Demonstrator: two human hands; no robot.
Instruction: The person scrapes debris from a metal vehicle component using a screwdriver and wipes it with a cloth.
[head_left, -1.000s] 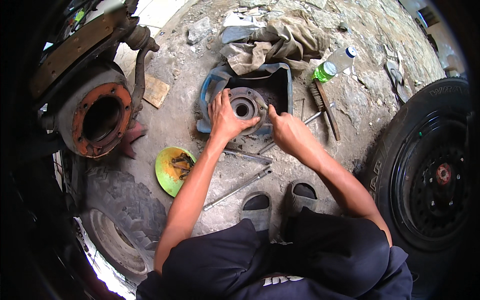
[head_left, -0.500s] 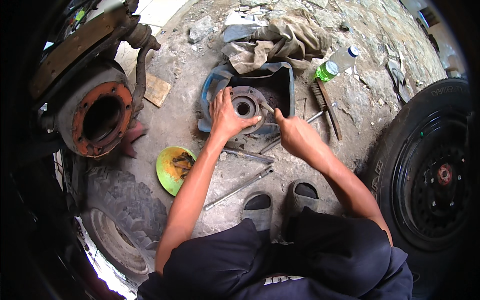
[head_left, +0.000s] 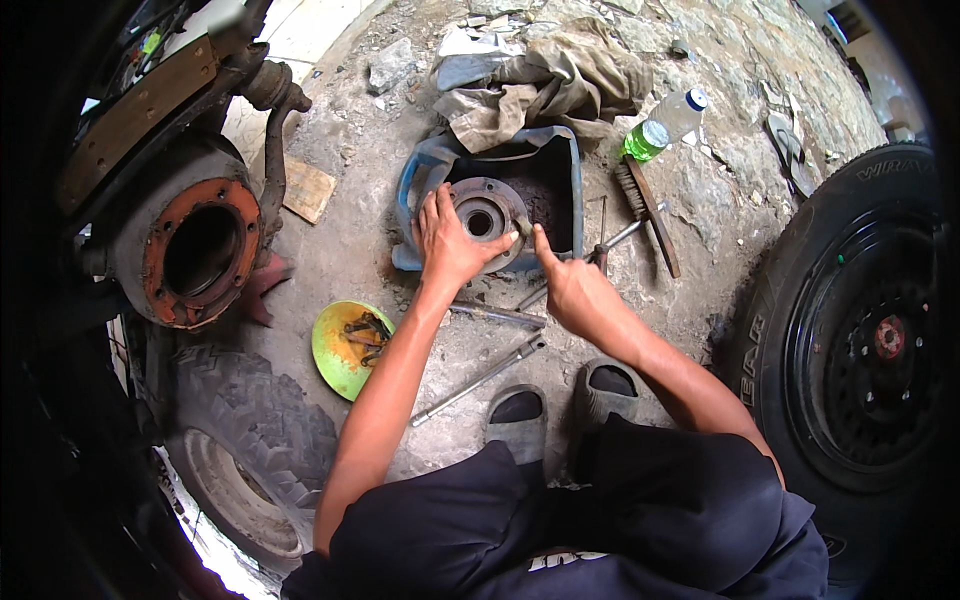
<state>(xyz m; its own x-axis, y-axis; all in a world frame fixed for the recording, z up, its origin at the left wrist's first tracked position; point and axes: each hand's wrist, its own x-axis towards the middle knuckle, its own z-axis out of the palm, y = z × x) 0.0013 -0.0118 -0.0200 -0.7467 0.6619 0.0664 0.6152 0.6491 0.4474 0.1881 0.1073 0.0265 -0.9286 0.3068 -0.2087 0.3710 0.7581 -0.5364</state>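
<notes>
My left hand [head_left: 450, 245] is closed around the left rim of a round metal wheel hub [head_left: 490, 190] with a hole in its middle, its thumb lying across the lower face. The hub rests over a blue cut-open plastic container [head_left: 410, 185] with dark grime inside. At the hub's right edge my right hand [head_left: 585, 300] has its index finger stretched toward the rim and the other fingers curled. A small tan-grey tool [head_left: 525, 226] shows between that fingertip and the hub. Its rest is hidden, so its exact kind is unclear.
Beyond the container lies a crumpled cloth [head_left: 570, 75]. To the right are a bottle with green liquid [head_left: 665, 125], a wire brush [head_left: 655, 220] and a wheel [head_left: 840, 340]. A green bowl of bolts [head_left: 345, 350], a metal bar [head_left: 480, 380] and an axle housing [head_left: 205, 250] are leftward.
My right hand has moved slightly down and left, and its index finger is now straighter. The small tool's tip sits lower on the hub's right rim. My left hand keeps its hold.
</notes>
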